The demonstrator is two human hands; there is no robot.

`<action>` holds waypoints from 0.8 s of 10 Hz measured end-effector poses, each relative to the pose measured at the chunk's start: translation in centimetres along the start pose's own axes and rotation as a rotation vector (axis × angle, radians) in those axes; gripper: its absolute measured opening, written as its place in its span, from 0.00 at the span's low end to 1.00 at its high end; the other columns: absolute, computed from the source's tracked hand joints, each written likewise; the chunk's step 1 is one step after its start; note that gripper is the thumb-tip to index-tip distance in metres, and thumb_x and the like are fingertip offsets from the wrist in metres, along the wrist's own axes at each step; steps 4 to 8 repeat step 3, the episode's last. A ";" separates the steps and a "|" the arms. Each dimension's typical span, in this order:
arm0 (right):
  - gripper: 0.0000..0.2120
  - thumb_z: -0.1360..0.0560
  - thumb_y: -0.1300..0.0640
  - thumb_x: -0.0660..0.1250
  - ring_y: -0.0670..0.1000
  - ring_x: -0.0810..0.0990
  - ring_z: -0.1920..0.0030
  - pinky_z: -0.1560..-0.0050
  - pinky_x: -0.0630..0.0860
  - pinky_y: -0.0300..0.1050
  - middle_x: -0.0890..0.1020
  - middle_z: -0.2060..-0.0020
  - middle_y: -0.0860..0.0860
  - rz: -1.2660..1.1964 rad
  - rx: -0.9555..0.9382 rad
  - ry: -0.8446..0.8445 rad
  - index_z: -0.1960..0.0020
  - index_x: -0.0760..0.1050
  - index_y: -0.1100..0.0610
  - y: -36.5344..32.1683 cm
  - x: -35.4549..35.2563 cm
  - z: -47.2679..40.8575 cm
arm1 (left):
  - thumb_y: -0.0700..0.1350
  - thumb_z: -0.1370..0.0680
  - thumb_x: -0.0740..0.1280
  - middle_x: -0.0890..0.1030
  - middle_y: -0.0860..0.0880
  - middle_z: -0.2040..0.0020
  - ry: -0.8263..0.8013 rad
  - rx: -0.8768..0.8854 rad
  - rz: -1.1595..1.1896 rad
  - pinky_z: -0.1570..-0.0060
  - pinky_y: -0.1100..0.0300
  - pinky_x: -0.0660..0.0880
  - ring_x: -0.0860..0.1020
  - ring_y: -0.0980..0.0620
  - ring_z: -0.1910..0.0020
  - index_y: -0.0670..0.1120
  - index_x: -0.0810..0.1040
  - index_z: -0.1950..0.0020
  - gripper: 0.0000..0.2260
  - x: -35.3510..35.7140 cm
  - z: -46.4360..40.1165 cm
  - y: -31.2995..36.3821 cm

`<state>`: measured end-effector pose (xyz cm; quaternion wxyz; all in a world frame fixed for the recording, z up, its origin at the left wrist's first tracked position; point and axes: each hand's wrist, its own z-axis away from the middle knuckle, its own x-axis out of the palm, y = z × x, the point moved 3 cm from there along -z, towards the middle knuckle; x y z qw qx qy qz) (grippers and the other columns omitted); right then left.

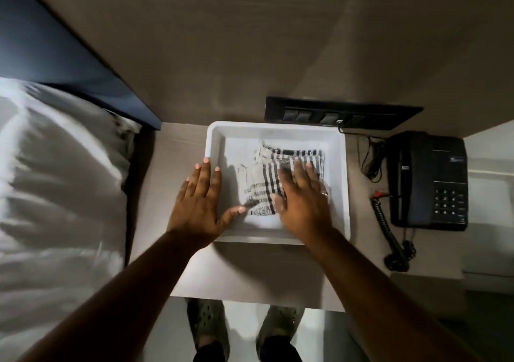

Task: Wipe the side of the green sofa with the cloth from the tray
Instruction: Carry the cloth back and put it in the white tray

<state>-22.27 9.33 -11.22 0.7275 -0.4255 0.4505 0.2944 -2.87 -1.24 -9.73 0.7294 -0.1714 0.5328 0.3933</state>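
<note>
A white tray [340, 183] stands on a bedside table. Inside it lies a folded white cloth with dark stripes [264, 178]. My right hand [301, 197] rests flat on top of the cloth, fingers spread and blurred, covering its right half. My left hand [201, 197] lies open over the tray's left rim, with the thumb reaching into the tray close to the cloth's lower left corner. No green sofa is in view.
A black telephone [428, 178] with a coiled cord sits right of the tray. A black switch panel [333, 114] is on the wall behind. A bed with white pillows [55, 172] lies to the left. My feet in shoes [208, 331] stand below the table edge.
</note>
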 end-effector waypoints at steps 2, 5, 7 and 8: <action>0.38 0.25 0.31 0.46 0.61 0.30 0.24 0.27 0.34 0.68 0.35 0.23 0.57 0.150 0.069 -0.157 0.25 0.33 0.47 0.5 3.5 -2.7 | 0.74 0.26 0.42 0.42 0.39 0.19 0.039 -0.017 -0.039 0.22 0.44 0.47 0.43 0.40 0.20 0.41 0.44 0.19 0.47 0.6 -0.6 0.4; 0.38 0.26 0.30 0.44 0.59 0.29 0.25 0.27 0.33 0.67 0.34 0.23 0.56 0.112 0.075 -0.164 0.25 0.33 0.47 0.5 2.9 -2.8 | 0.74 0.26 0.42 0.46 0.38 0.19 0.058 -0.011 -0.017 0.22 0.43 0.48 0.46 0.39 0.20 0.40 0.47 0.19 0.47 -0.3 -0.3 0.6; 0.38 0.26 0.30 0.44 0.59 0.29 0.25 0.27 0.33 0.67 0.34 0.23 0.56 0.112 0.075 -0.164 0.25 0.33 0.47 0.5 2.9 -2.8 | 0.74 0.26 0.42 0.46 0.38 0.19 0.058 -0.011 -0.017 0.22 0.43 0.48 0.46 0.39 0.20 0.40 0.47 0.19 0.47 -0.3 -0.3 0.6; 0.38 0.26 0.30 0.44 0.59 0.29 0.25 0.27 0.33 0.67 0.34 0.23 0.56 0.112 0.075 -0.164 0.25 0.33 0.47 0.5 2.9 -2.8 | 0.74 0.26 0.42 0.46 0.38 0.19 0.058 -0.011 -0.017 0.22 0.43 0.48 0.46 0.39 0.20 0.40 0.47 0.19 0.47 -0.3 -0.3 0.6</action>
